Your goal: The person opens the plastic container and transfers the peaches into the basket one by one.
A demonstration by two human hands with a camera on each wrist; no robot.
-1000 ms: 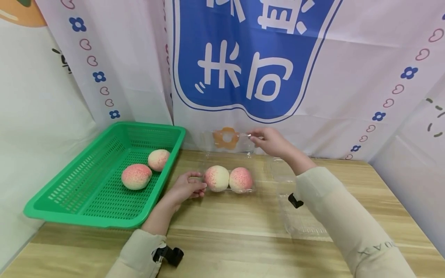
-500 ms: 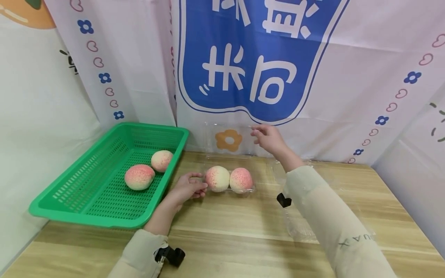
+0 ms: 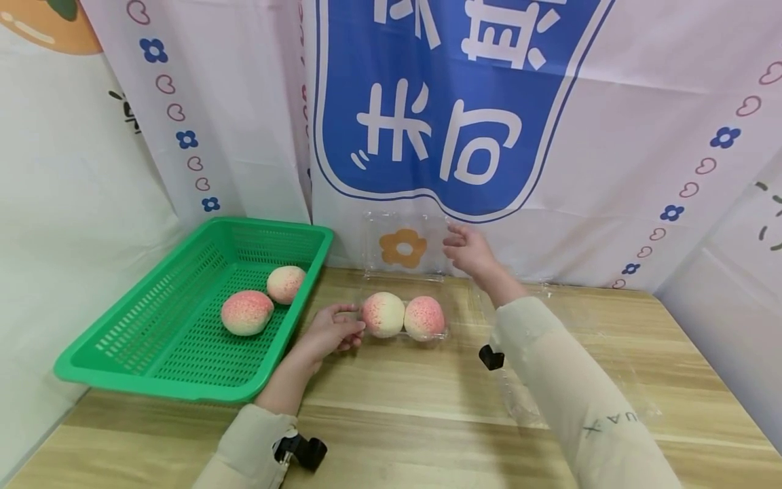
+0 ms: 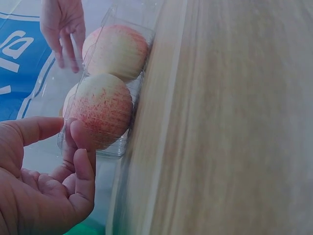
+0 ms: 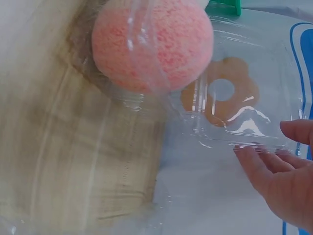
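Observation:
Two pink-and-cream peaches, a left one (image 3: 383,314) and a right one (image 3: 424,318), sit side by side in a clear plastic clamshell box (image 5: 137,101). Its transparent lid (image 3: 404,219) stands raised against the back cloth. My left hand (image 3: 330,332) pinches the box's left edge between thumb and fingers, as the left wrist view shows. At the lid's right edge is my right hand (image 3: 469,251). In the right wrist view its fingers (image 5: 259,169) are extended at the lid's rim, with the thumb apart from them.
A green basket (image 3: 269,367) at the left holds two more peaches, one nearer (image 3: 247,313) and one farther (image 3: 286,284). Another clear plastic container (image 3: 516,401) lies partly under the right forearm. A printed cloth (image 3: 550,224) hangs behind the wooden table (image 3: 391,421).
The lid has swung up and back to stand more upright. My right hand has followed it slightly upward and its fingers have loosened. The left hand keeps its place at the box.

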